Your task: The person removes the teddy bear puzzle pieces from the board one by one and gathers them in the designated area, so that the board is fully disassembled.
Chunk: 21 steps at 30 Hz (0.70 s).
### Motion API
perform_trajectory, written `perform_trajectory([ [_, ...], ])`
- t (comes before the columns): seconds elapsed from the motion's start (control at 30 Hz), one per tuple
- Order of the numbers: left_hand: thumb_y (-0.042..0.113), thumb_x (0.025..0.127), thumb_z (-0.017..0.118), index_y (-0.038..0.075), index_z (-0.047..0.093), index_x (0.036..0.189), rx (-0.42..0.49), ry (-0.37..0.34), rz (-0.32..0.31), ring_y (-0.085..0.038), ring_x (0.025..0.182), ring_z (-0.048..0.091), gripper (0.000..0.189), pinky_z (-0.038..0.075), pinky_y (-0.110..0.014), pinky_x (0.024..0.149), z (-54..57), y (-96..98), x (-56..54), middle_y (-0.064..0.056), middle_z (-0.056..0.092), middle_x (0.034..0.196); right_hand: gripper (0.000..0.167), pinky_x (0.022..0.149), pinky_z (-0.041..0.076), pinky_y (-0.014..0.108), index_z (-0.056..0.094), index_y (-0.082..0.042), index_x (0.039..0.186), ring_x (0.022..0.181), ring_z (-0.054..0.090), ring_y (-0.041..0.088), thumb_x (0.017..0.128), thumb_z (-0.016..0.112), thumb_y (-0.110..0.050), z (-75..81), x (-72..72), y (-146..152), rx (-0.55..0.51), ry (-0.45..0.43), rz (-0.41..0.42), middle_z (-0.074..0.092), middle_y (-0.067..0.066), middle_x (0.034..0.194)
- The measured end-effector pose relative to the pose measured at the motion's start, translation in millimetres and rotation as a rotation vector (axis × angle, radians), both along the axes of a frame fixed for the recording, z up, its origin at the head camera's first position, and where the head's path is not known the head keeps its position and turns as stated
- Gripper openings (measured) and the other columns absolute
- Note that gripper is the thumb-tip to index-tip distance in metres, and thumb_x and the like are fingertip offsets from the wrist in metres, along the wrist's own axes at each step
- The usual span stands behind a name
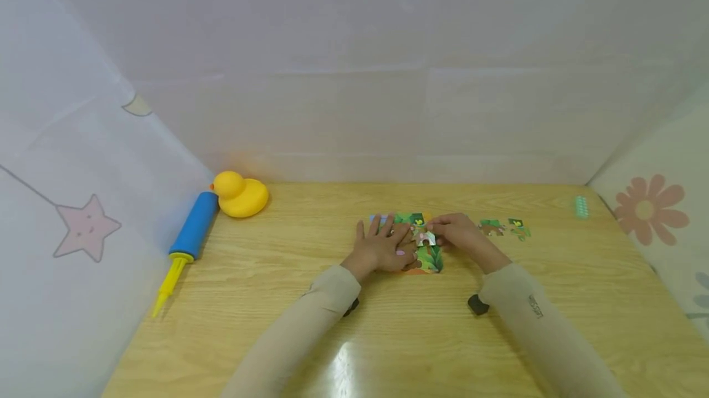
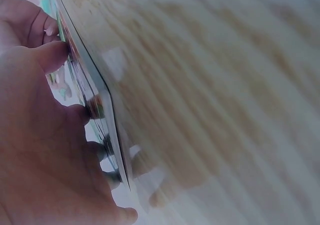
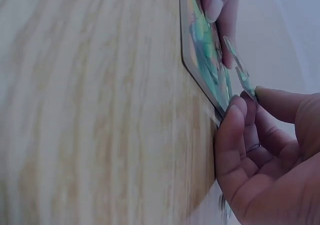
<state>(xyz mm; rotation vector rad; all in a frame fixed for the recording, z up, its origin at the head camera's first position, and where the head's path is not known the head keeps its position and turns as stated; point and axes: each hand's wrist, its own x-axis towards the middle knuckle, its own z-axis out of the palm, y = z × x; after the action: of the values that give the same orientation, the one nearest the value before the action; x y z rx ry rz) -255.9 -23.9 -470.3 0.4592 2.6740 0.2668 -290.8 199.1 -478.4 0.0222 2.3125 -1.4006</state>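
Observation:
A colourful jigsaw puzzle (image 1: 431,259) lies flat on the wooden table. My left hand (image 1: 379,253) rests on its left part with fingers spread, hiding much of the picture. At the puzzle's right edge, my right hand (image 1: 456,232) pinches a puzzle piece (image 3: 241,71) between thumb and fingers. In the right wrist view that piece is tilted and raised just off the board, while the other fingers curl near the board's edge. The left wrist view shows the left fingertips (image 2: 80,114) touching the puzzle along its side.
Loose puzzle pieces (image 1: 519,229) lie to the right of my right hand. A small mint-green object (image 1: 581,206) sits at the far right. At the left are a yellow toy duck (image 1: 244,196) and a blue-and-yellow pump (image 1: 194,226). White cloth walls (image 1: 343,121) enclose the table's back and sides.

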Motion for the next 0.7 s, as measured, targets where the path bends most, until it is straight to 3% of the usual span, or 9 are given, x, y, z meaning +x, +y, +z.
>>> perform_trajectory([
  [0.17, 0.066, 0.099, 0.033, 0.042, 0.010, 0.162, 0.002, 0.013, -0.007, -0.031, 0.160, -0.009, 0.072, -0.008, -0.066, 0.124, 2.2, 0.9, 1.1, -0.001, -0.004, 0.173, 0.044, 0.081, 0.061, 0.027, 0.053, 0.007, 0.140, 0.084, 0.062, 0.011, 0.108, 0.051, -0.022, 0.5, 3.0, 14, -0.189, -0.053, -0.023, 0.060, 0.004, 0.103],
  [0.37, 0.065, 0.099, 0.033, 0.043, 0.012, 0.162, -0.014, 0.041, -0.007, -0.030, 0.160, -0.006, 0.070, -0.004, -0.065, 0.125, 1.3, 1.3, 1.0, 0.000, -0.003, 0.173, 0.049, 0.094, 0.059, 0.033, 0.045, 0.011, 0.144, 0.085, 0.063, 0.010, 0.108, 0.050, -0.022, -0.7, 7.0, 38, -0.274, -0.067, -0.044, 0.059, 0.003, 0.109],
  [0.53, 0.070, 0.099, 0.031, 0.045, 0.014, 0.162, -0.014, 0.049, 0.003, -0.030, 0.160, -0.003, 0.070, -0.001, -0.064, 0.125, -2.3, 1.4, 0.5, 0.001, -0.001, 0.173, 0.054, 0.095, 0.058, 0.034, 0.042, 0.011, 0.147, 0.086, 0.070, 0.009, 0.107, 0.054, -0.024, -1.5, 8.4, 59, -0.350, -0.081, -0.076, 0.067, 0.000, 0.106],
  [0.7, 0.067, 0.100, 0.031, 0.046, 0.012, 0.161, -0.018, 0.049, 0.000, -0.030, 0.160, -0.004, 0.067, -0.001, -0.063, 0.126, -5.1, 2.7, -1.6, 0.002, -0.002, 0.173, 0.062, 0.089, 0.060, 0.026, 0.035, 0.011, 0.151, 0.092, 0.070, 0.007, 0.106, 0.055, -0.028, -0.4, 12.8, 84, -0.389, -0.065, -0.071, 0.067, -0.004, 0.106],
])
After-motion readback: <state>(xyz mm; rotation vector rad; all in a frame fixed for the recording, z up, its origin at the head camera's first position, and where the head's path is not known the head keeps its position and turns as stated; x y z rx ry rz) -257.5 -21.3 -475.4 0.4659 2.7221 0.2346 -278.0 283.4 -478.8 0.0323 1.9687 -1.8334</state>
